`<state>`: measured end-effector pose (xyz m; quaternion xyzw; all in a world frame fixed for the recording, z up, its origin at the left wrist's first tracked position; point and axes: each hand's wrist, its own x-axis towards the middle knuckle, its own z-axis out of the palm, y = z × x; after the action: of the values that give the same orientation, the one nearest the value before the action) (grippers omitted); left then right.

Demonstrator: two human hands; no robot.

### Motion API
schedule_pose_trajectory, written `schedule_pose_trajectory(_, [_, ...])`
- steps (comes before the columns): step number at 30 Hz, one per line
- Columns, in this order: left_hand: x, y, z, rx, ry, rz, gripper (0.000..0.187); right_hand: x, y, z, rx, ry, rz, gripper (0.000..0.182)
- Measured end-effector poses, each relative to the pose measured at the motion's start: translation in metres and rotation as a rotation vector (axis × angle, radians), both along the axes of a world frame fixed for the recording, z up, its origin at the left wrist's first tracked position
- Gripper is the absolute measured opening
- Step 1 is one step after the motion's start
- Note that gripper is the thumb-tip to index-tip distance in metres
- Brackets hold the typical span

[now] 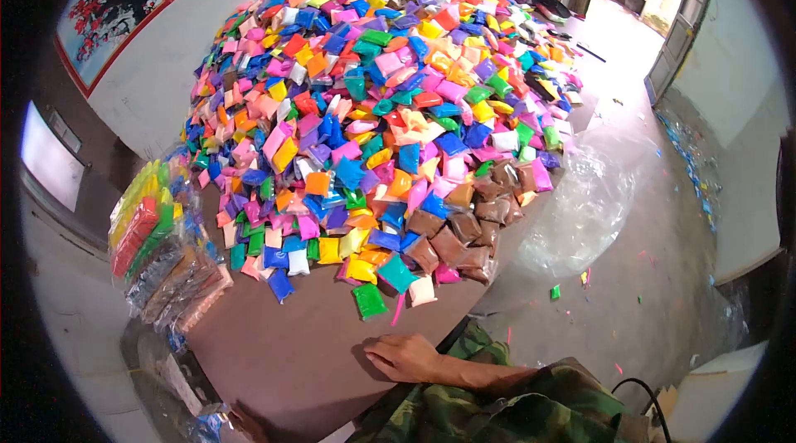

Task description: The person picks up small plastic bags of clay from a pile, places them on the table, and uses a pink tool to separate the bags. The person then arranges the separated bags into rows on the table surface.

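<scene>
My right hand (402,357) rests on the brown tabletop (307,343) near its front edge, fingers curled in and nothing visible in them. My left hand cannot be made out. Beyond my right hand lies a big heap of small, soft, sealed packets in many colours. Closest to it are a green packet (370,301), a teal packet (397,274) and a pale peach packet (422,289). A thin pink strip (399,309) lies between the hand and these packets. Several brown packets (448,248) are grouped at the heap's right front.
Clear bags of packets (170,277) stack at the table's left edge. A large clear plastic sheet (584,206) hangs at the right. Scraps and a small green packet (555,292) lie on the floor. An open door (681,24) stands at the back right.
</scene>
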<state>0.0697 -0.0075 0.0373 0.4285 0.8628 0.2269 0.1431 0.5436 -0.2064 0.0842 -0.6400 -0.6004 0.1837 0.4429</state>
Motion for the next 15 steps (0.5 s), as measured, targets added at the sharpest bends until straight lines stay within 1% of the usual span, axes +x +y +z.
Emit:
schedule_pose_trajectory(1, [-0.01,0.003,-0.006,0.007,-0.017,-0.01,0.094,0.0,0.0,0.0,-0.008,-0.004,0.003,0.022])
schedule_pose_trajectory(4, [-0.043,0.021,-0.031,0.058,0.168,-0.117,0.077,0.002,0.001,0.0,-0.001,0.005,0.015,0.023])
schedule_pose_trajectory(9, [-0.09,0.02,-0.035,0.229,-0.233,-0.591,0.071,-0.002,0.0,-0.005,0.011,0.011,-0.004,0.022])
schedule_pose_trajectory(11, [-0.079,0.031,-0.073,0.35,-0.14,-0.217,0.067,0.001,-0.001,0.005,-0.007,-0.006,0.006,0.022])
schedule_pose_trajectory(13, [-0.094,0.026,-0.064,0.189,-0.133,-0.334,0.067,0.001,0.002,0.003,0.038,-0.003,0.005,0.022])
schedule_pose_trajectory(14, [-0.089,0.024,-0.069,0.29,0.065,-0.322,0.062,0.002,0.002,0.002,0.06,-0.002,0.002,0.022])
schedule_pose_trajectory(15, [-0.081,0.022,-0.074,0.384,0.266,-0.309,0.061,0.003,0.002,0.003,0.028,-0.002,0.01,0.023])
